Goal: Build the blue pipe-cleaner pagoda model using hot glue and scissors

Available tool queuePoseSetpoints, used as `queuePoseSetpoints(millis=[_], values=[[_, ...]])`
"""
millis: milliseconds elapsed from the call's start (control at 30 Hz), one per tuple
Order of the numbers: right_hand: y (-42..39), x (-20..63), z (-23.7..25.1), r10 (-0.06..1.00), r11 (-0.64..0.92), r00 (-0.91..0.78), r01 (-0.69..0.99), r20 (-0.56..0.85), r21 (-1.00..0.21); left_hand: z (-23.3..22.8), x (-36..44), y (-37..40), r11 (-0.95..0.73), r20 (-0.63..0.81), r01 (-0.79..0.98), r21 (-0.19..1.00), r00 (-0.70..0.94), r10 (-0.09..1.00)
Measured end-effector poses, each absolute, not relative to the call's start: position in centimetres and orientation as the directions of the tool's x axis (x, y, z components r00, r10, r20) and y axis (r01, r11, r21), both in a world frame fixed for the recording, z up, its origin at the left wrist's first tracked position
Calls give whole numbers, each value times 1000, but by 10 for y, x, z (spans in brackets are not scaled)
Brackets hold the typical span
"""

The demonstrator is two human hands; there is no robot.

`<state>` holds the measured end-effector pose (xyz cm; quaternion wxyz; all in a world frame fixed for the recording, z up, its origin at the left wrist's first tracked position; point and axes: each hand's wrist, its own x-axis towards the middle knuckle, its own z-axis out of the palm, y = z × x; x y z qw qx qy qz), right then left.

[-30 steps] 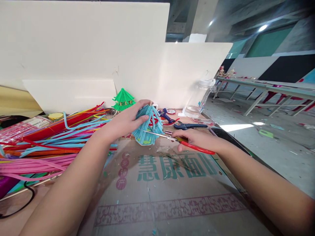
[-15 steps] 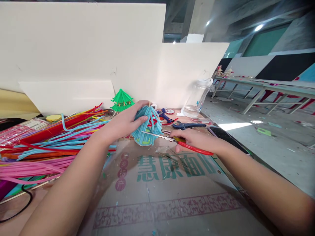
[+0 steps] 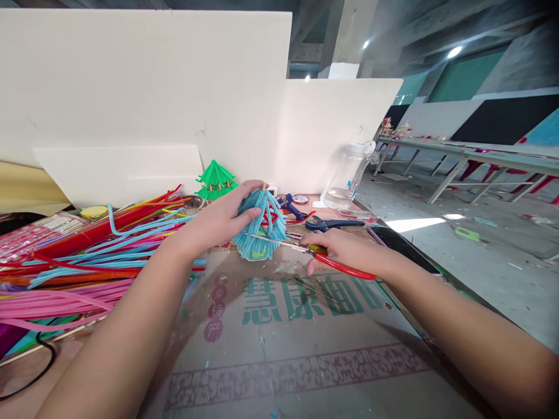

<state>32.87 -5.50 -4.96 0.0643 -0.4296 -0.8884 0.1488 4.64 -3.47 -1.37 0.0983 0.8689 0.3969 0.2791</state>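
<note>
Whereas the head view of 1 second ago had the blue craft piece a little lower and to the right, the present head view, the only 1 held, shows it shifted slightly up and left in frame along with both hands, the grip and the scissor position otherwise unchanged. Item 1: left hand (image 3: 220, 218), curled closed around the upper left side of the blue pipe-cleaner ornament (image 3: 261, 226), thumb laid across its front. Item 2: the ornament itself, a dome of light blue strands with a stick tip at its top, raised just above the cardboard sheet (image 3: 305, 343), directly right of the left palm and left of the right hand. Item 3: right hand (image 3: 343, 250), closed on the red handles of the scissors (image 3: 301, 249); the metal blades run leftward and their tips touch the ornament's lower strands. Whether the blades are parted cannot be told. Item 4: loose pipe cleaners (image 3: 82, 256), pink, blue, red and orange, heaped at left. Item 5: green pipe-cleaner tree (image 3: 215, 179), upright behind the left hand against the white boards (image 3: 144, 93). Item 6: blue pliers (image 3: 334, 222) beyond the right hand. Item 7: clear plastic jar (image 3: 349, 174), tilted, near the table's far right edge.
</note>
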Motion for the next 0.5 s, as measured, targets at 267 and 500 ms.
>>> queuePoseSetpoints(millis=[267, 500], values=[[-55, 324, -49, 749, 623, -663, 703, 1, -344, -19, 41, -25, -633, 405, 643, 431, 490, 772], [-55, 318, -67, 684, 674, -725, 671, -83, -309, -28, 33, -10, -627, 430, 614, 480, 459, 778]])
